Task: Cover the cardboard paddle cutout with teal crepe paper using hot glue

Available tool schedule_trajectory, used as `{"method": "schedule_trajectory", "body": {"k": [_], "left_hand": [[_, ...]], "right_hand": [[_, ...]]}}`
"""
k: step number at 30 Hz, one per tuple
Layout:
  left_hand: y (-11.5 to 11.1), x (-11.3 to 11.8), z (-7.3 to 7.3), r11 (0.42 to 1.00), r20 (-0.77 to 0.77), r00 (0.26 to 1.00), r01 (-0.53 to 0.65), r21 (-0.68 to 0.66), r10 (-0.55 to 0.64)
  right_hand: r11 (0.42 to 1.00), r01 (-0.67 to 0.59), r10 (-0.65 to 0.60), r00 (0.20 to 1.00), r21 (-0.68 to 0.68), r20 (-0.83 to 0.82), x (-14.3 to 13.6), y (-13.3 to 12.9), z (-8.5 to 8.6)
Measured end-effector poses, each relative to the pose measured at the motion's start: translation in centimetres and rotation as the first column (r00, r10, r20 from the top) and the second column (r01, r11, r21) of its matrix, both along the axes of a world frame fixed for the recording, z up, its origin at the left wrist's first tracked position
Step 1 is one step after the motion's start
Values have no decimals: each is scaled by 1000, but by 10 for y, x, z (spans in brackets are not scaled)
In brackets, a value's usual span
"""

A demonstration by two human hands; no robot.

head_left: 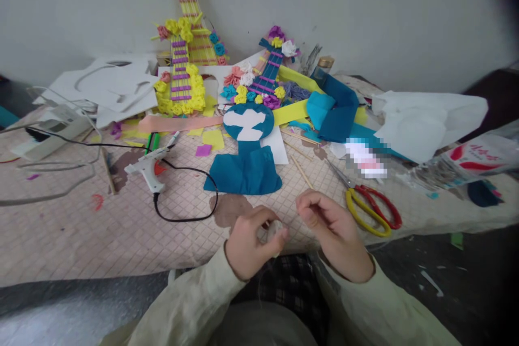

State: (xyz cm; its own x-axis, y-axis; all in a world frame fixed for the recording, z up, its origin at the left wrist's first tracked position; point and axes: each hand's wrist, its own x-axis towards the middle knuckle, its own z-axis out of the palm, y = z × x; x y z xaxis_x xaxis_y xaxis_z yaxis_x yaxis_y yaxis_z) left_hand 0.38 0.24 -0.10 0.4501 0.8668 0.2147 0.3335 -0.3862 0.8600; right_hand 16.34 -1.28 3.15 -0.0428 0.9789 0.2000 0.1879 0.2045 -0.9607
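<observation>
My left hand point(249, 243), near the table's front edge, is curled around a small whitish roll of thread point(275, 227), mostly covered by the fingers. A fine thread point(260, 286) hangs below it toward my lap. My right hand point(338, 235) is held a little to the right with thumb and fingers pinched together. What lies in that pinch is too fine to make out. Just beyond my hands lies a blue crepe-paper piece point(243, 170) with a round blue and white top point(248, 121). Scissors point(371, 205) with one yellow and one red handle rest beside my right hand.
A white glue gun point(150, 170) with a looping black cord lies left. Paper-flower-decorated stringed instrument models point(182, 73) lean at the wall. Blue crepe paper point(336, 108), white sheets point(430, 119), thin sticks point(302, 170), a plastic bottle point(466, 159) and a power strip point(52, 132) surround the work.
</observation>
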Motion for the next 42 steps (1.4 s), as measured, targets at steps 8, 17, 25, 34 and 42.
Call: {"method": "schedule_trajectory", "body": {"k": [8, 17, 25, 34, 42], "left_hand": [[1, 3, 3, 989, 176, 974, 144, 28, -146], [-2, 7, 10, 956, 203, 942, 285, -70, -267], [-2, 5, 5, 953, 220, 943, 280, -117, -250], [12, -4, 3, 978, 162, 969, 200, -57, -189], [18, -15, 9, 985, 160, 974, 166, -38, -158]], "right_hand": [[999, 17, -15, 999, -42, 43, 1, 7, -4], [995, 74, -69, 995, -70, 70, 0, 8, -9], [930, 355, -349, 767, 97, 539, 65, 9, -15], [918, 396, -148, 269, 31, 952, 178, -5, -53], [940, 322, -72, 509, -112, 858, 168, 2, -15]]}}
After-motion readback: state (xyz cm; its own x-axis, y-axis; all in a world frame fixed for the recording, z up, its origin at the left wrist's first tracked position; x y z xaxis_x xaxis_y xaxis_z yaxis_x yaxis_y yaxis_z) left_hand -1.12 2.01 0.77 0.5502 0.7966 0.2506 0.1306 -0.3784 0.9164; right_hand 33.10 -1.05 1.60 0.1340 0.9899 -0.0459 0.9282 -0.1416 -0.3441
